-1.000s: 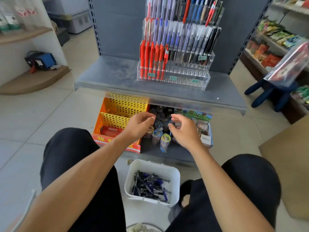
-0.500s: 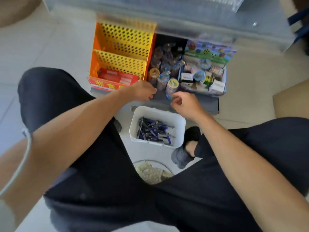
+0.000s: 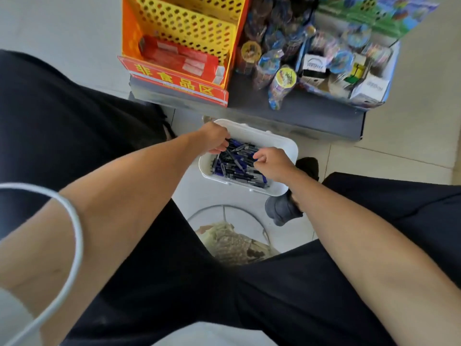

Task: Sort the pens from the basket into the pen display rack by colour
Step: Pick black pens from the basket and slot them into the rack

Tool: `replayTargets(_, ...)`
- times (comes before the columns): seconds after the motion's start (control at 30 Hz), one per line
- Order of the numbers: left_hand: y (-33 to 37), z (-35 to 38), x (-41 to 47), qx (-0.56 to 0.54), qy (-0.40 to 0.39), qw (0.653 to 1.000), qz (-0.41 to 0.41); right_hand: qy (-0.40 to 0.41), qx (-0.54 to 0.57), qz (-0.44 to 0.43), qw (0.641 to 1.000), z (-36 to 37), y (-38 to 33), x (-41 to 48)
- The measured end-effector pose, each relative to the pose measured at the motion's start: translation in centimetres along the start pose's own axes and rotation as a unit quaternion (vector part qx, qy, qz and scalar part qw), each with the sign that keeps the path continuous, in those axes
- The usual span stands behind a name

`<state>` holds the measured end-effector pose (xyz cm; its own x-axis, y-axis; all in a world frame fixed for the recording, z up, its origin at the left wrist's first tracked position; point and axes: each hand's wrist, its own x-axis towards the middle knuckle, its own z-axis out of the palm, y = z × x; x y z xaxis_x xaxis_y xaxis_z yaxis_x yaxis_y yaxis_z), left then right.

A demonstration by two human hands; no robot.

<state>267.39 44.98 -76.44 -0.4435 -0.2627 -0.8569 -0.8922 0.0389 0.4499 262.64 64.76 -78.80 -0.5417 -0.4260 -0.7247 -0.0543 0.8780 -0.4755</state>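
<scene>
A white plastic basket point(image 3: 287, 143) sits on the floor between my knees, holding several blue and black pens point(image 3: 237, 163). Both hands are down inside it. My left hand point(image 3: 215, 139) is at the basket's far left corner, fingers curled down into the pile, with pen ends showing under them; I cannot tell whether it holds any. My right hand point(image 3: 270, 162) is over the right side of the pile, thumb and fingers pinched on the end of a dark pen. The pen display rack is out of view.
Just beyond the basket runs a low grey shelf point(image 3: 311, 121). It carries an orange and yellow perforated stand point(image 3: 184, 28) and a tray of small packaged toys point(image 3: 349, 68). A wire bin point(image 3: 234, 240) sits between my legs. My dark shoe point(image 3: 282, 211) is beside the basket.
My head has tilted down, so the pen rack has left the view. Both hands have dropped from in front of the lower shelf into the white basket.
</scene>
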Motion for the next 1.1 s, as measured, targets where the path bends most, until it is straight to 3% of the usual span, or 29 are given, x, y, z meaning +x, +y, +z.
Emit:
replayTargets(0.33,-3.2,1.1,2.4,-0.186,0.020,0.979,-0.083,-0.103,-0.163,-0.014,0.981,7.0,0.2,7.7)
replayTargets(0.6,-4.8,1.9,2.4,-0.210,-0.026,0.973,-0.096,-0.136,-0.203,0.030,0.969,9.3,-1.1,9.5)
replayTargets(0.73,-5.4,1.9,2.1,-0.206,-0.027,0.974,-0.086,-0.090,-0.151,0.021,0.984,9.5,-0.7,9.0)
replayTargets(0.93,-5.8,2.3,2.7,-0.201,0.017,0.977,-0.075,0.061,0.032,-0.057,0.996,6.6,0.5,7.1)
replayTargets(1.1,-5.2,4.1,2.1,-0.188,-0.012,0.982,-0.031,0.013,0.220,-0.064,0.973,4.1,-1.3,3.7)
